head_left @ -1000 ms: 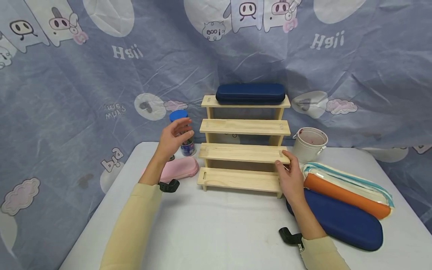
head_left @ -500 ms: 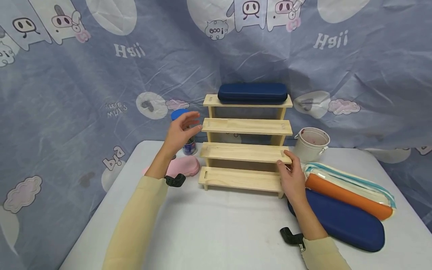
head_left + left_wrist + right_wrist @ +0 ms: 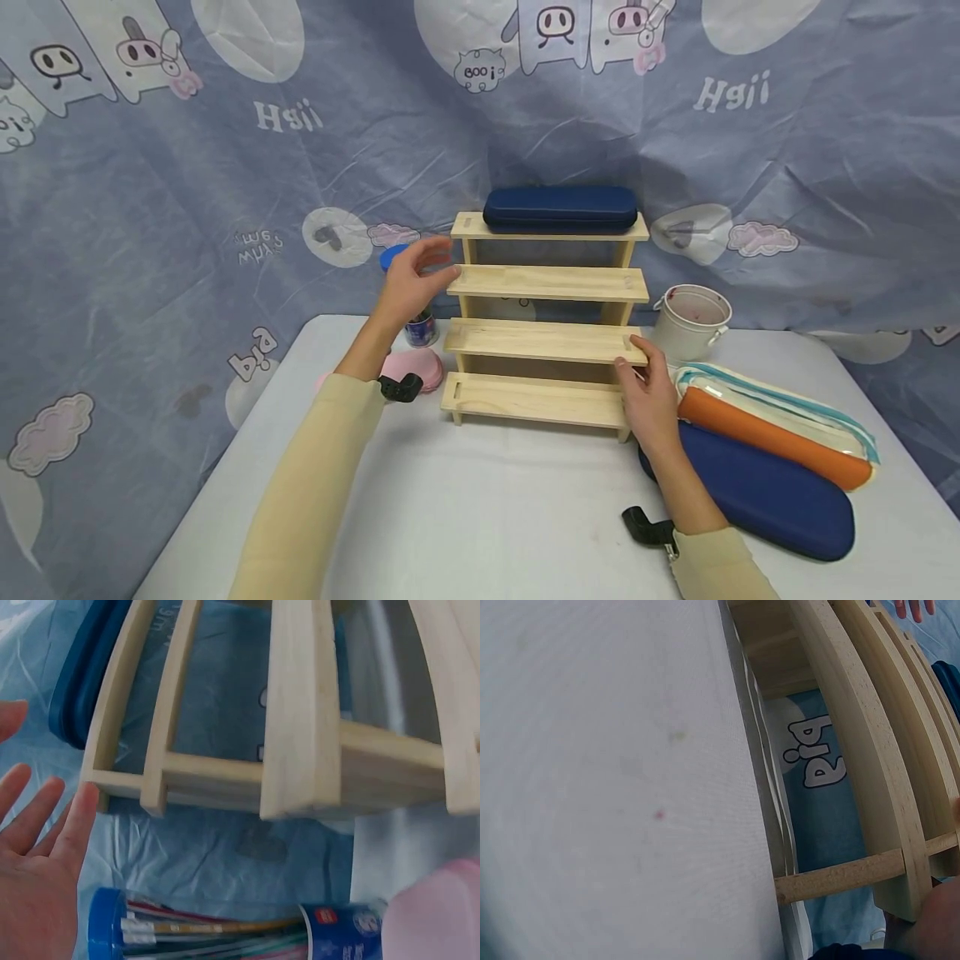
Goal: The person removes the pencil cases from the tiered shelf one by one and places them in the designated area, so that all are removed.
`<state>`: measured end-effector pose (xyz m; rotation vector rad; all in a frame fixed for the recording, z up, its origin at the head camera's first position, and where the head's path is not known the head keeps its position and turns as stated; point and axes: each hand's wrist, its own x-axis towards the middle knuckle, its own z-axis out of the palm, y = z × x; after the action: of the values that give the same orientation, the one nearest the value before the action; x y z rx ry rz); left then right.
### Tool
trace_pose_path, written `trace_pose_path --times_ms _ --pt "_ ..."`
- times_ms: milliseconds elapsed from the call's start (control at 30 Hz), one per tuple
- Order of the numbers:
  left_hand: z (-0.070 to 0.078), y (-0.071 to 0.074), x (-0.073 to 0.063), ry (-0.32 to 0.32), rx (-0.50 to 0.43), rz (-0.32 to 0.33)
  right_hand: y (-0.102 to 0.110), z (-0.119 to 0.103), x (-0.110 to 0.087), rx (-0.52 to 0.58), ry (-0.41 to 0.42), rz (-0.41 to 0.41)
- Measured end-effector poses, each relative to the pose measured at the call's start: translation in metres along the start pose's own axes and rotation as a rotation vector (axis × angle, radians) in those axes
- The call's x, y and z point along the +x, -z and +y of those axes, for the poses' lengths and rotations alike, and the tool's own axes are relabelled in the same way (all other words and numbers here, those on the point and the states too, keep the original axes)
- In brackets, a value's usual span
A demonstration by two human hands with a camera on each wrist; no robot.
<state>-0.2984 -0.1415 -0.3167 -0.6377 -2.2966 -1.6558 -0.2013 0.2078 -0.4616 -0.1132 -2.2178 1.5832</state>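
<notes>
A pale wooden stepped rack (image 3: 543, 338) with several shelf boards stands at the middle of the table. My right hand (image 3: 651, 400) grips the right end of its second board from the bottom, thumb at the front edge and fingers over the top. My left hand (image 3: 415, 279) hovers beside the rack's upper left end, its fingers spread in the left wrist view and holding nothing. A dark blue zip case (image 3: 561, 208) lies on the top board. Behind the left hand, partly hidden, stands a clear jar (image 3: 217, 930) of pencils or brushes with a blue lid.
Left of the rack lies a pink case (image 3: 417, 368), partly covered by the left wrist. On the right are a white bucket (image 3: 692, 321), an orange and clear pencil case (image 3: 776, 429) and a larger navy case (image 3: 772, 496). A printed cloth (image 3: 375, 158) hangs close behind the table.
My left hand has moved right and slightly up, from in front of the jar to the rack's left end. The right hand keeps its hold on the board.
</notes>
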Motion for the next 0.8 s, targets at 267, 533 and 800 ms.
trace_pose_path --times_ms 267,533,800 --pt "0.038 -0.007 0.002 -0.008 -0.026 0.000 0.000 0.000 0.000 0.008 0.002 -0.003" --pt "0.033 -0.019 0.024 0.017 0.006 0.014 0.000 0.000 0.000 0.003 -0.015 0.003" --pt "0.059 -0.028 0.029 0.031 0.060 0.006 -0.001 -0.001 0.000 0.002 -0.008 -0.002"
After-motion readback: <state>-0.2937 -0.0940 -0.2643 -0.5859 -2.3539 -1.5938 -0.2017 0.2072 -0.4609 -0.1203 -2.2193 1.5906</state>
